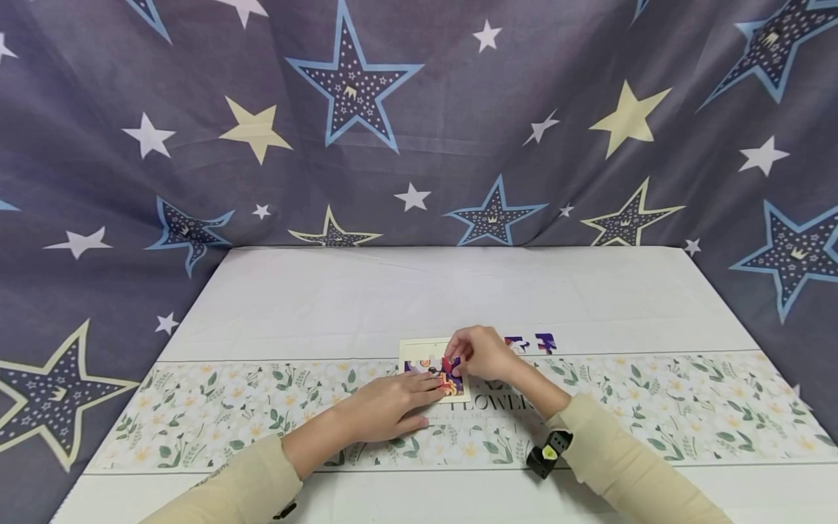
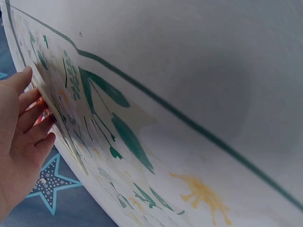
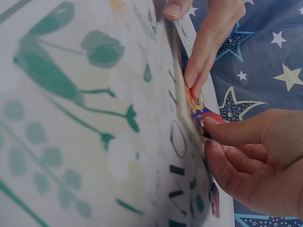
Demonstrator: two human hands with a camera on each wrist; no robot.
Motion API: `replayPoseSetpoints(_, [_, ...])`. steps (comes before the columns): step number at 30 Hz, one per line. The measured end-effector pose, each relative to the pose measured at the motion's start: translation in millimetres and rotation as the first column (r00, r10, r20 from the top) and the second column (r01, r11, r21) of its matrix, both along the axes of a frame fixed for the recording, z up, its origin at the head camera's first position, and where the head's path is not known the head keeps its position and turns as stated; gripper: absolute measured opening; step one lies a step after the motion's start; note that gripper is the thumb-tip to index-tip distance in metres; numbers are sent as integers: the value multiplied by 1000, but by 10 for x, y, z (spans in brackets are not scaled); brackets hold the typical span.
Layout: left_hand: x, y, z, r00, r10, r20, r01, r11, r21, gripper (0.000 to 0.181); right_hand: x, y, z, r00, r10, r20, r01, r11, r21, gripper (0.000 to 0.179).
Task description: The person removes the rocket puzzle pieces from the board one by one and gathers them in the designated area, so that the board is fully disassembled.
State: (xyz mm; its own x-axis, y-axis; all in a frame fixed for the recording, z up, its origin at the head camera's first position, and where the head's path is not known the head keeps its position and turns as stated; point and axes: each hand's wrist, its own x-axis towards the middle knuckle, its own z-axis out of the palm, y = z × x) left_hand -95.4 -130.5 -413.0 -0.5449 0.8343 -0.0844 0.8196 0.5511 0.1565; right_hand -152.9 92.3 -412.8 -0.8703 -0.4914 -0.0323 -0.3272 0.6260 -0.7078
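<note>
A cream-framed jigsaw puzzle board (image 1: 419, 343) lies on the table, its lower part filled with purple, red and orange pieces. My left hand (image 1: 393, 406) rests on the board's left side with fingers extended over the picture. At the right side of the board, my right hand (image 1: 486, 355) pinches a red and purple puzzle piece (image 3: 212, 116) between thumb and fingers, low over the assembled part. Fingers partly cover this piece. In the left wrist view, the fingers (image 2: 35, 111) of the left hand lie along the board's edge.
Two loose puzzle pieces, one purple (image 1: 545, 343) and one purple and white (image 1: 517, 343), lie beyond the right hand. A floral runner (image 1: 262, 393) with printed lettering crosses the white table (image 1: 340, 298). A star-patterned curtain (image 1: 419, 160) hangs behind and at both sides.
</note>
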Motion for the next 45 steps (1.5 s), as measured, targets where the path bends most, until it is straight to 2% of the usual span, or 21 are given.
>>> replayPoseSetpoints(5, [1, 4, 0, 1000, -2, 0, 2, 1000, -6, 51, 17, -4, -22, 1000, 4, 11, -5, 1000, 22, 27])
replayPoseSetpoints(14, [6, 5, 5, 1000, 6, 10, -6, 1000, 0, 51, 36, 0, 12, 997, 66, -42, -61, 993, 99, 21])
replayPoseSetpoints(20, [10, 8, 15, 1000, 7, 20, -7, 1000, 12, 51, 41, 15, 12, 995, 74, -62, -69, 995, 72, 20])
replayPoseSetpoints(30, [8, 10, 35, 1000, 12, 7, -12, 1000, 5, 51, 56, 7, 50, 999, 34, -34, -33, 999, 43, 17])
replayPoseSetpoints(41, [12, 18, 20, 1000, 4, -3, -4, 1000, 12, 51, 55, 94, 5, 999, -33, -26, 32, 999, -34, 8])
replayPoseSetpoints(45, [14, 19, 22, 1000, 5, -4, -5, 1000, 15, 51, 40, 162, -10, 999, -30, -23, 29, 998, -56, 6])
